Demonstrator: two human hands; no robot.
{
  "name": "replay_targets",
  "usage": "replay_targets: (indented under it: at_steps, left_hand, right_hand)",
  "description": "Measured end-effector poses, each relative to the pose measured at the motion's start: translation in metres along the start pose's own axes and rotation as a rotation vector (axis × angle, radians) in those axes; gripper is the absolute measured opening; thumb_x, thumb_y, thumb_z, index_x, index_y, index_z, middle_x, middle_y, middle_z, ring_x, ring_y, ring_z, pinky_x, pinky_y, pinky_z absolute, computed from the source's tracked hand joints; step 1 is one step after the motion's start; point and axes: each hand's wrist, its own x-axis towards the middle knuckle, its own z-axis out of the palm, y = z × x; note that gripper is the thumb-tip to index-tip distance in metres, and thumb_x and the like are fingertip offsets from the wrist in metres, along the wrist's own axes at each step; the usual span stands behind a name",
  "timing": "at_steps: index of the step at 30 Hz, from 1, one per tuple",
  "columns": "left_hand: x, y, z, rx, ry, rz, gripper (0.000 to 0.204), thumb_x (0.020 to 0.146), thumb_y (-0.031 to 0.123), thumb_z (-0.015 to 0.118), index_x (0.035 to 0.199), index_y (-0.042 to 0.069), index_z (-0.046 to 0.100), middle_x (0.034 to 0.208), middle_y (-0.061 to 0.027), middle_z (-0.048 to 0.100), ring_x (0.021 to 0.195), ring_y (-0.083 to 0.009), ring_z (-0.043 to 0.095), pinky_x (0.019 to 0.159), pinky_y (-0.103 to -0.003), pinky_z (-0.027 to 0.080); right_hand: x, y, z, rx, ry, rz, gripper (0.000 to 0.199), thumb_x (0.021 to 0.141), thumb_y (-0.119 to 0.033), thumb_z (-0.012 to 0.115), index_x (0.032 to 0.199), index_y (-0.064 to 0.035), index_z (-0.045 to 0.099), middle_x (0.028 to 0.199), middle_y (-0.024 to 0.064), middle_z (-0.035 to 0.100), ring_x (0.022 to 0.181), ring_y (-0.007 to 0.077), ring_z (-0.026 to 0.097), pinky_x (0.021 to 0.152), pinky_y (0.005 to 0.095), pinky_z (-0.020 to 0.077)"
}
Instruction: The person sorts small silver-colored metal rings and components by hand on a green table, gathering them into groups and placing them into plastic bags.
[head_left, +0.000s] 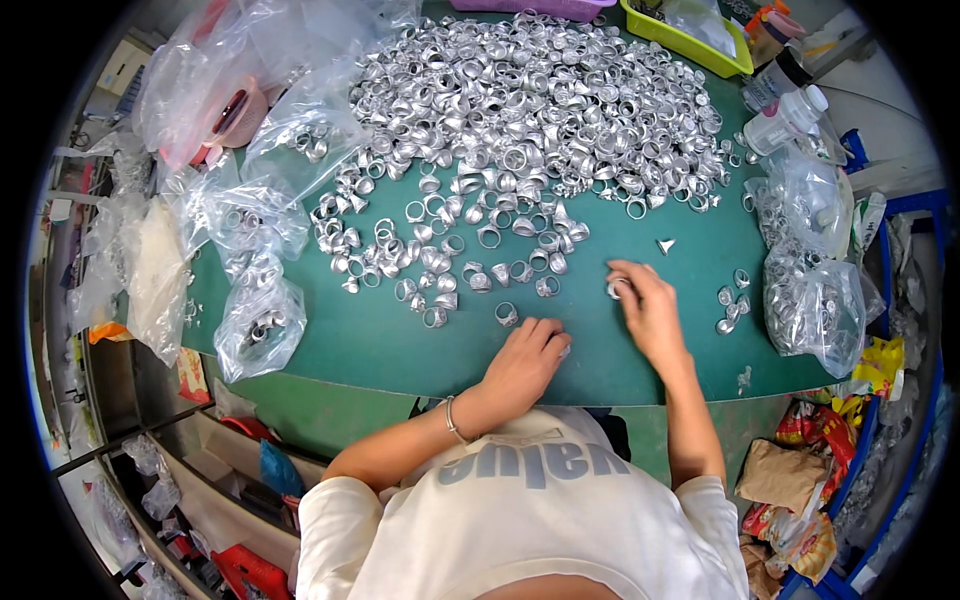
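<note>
A great heap of silver metal rings [530, 95] covers the far middle of the green table [400, 335]. Looser rings [440, 235] spread from it toward me. My left hand [522, 362], with a bracelet at the wrist, rests near the table's front edge, fingers curled; a small silvery bit shows at its fingertips, too hidden to name. Just beyond that hand lies a single ring [506, 314]. To the right, my right hand [648, 308] pinches a silver ring [614, 288] between thumb and fingers. Several rings [733, 305] form a small group right of this hand.
Clear plastic bags holding rings stand at the left [262, 320] and right [815, 300]. A pink basket [240, 118] sits back left. Purple [535, 8] and yellow-green [690, 40] trays line the far edge. A white bottle [788, 120] stands at the far right.
</note>
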Motion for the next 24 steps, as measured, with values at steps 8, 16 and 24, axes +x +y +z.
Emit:
replay_targets:
  at_steps: [8,16,24]
  left_hand:
    - [-0.002,0.009,-0.011,0.109,0.054,-0.024,0.039,0.077,0.011,0.068,0.114,0.007,0.057,0.114,-0.0114,0.05,0.105,-0.029,0.046,0.088,-0.042,0.034]
    - [-0.001,0.005,-0.011,0.109,0.037,0.003,0.028,0.078,0.006,0.065,0.106,0.01,0.064,0.116,-0.0119,0.052,0.104,-0.0293,0.048,0.086,-0.041,0.036]
    - [-0.019,0.003,-0.023,0.136,0.052,-0.048,0.03,0.078,0.0,0.062,0.107,0.008,0.064,0.115,-0.0131,0.052,0.104,-0.0317,0.048,0.085,-0.041,0.037]
  right_hand:
    - [-0.032,0.028,-0.049,0.737,-0.005,0.357,0.019,0.086,0.003,0.06,0.105,0.0028,0.061,0.09,0.0109,0.068,0.079,0.0112,0.062,0.065,0.0234,0.0488]
    - [-0.044,0.028,-0.044,0.112,0.118,0.274,0.018,0.084,0.007,0.059,0.1,0.0004,0.064,0.084,0.0047,0.066,0.077,0.0098,0.059,0.067,0.0227,0.0463]
    - [-0.038,0.033,-0.087,-0.709,0.388,-0.002,0.019,0.077,0.001,0.061,0.096,-0.0005,0.062,0.095,0.0127,0.062,0.092,0.0317,0.054,0.082,0.0386,0.0422]
